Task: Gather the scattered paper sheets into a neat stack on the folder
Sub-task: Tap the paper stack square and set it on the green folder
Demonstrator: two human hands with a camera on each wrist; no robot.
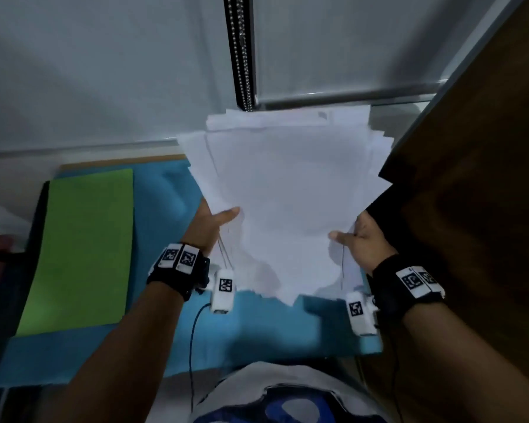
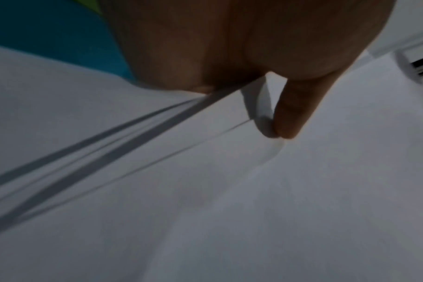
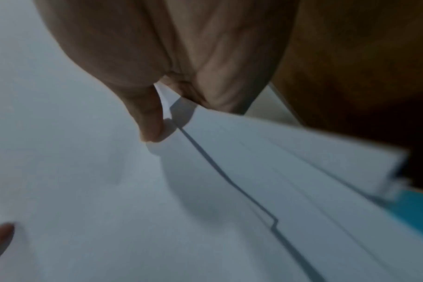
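Left hand (image 1: 209,225): gripping the bundle's left edge, thumb lying on top, fingers hidden beneath.
Right hand (image 1: 359,241): pinching the right edge likewise.
Paper sheets (image 1: 287,190): one loose bundle, being held up above the blue cloth (image 1: 251,328); edges are fanning unevenly, count cannot be told.
Handling: judged light, limp and slippery between sheets; side grips are suiting it, squaring still needed.
Folder (image 1: 83,248): one, green, lying flat well left of the bundle, nothing on it.
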